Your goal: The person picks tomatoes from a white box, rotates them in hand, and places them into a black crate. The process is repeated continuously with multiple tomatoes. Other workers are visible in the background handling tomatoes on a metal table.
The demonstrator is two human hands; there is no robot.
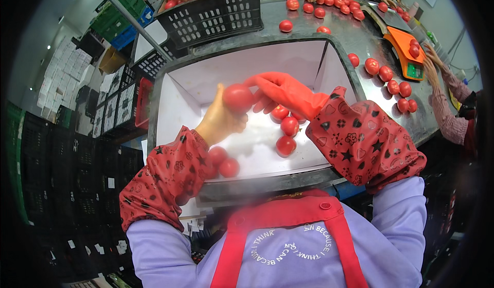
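My bare left hand [222, 121] is closed around a red tomato [238, 98] above a white-lined dark crate [181, 189]. My right hand [283, 91], in a red rubber glove, is at the tomato's right side with its fingers bent; some fingertips are hidden behind or beside it, so whether it grips the tomato is unclear. Below the gloved hand, several tomatoes [286, 145] lie on the white bottom of the crate. A few more tomatoes [229, 167] lie at its near left, partly hidden by my left sleeve.
A black slatted crate of tomatoes [216, 16] stands beyond, with a person's hand in it. Loose tomatoes [372, 66] lie on the metal table [420, 122] at the right. Past them are an orange scale [403, 50] and another person's hands. Black crates [77, 164] are stacked at the left.
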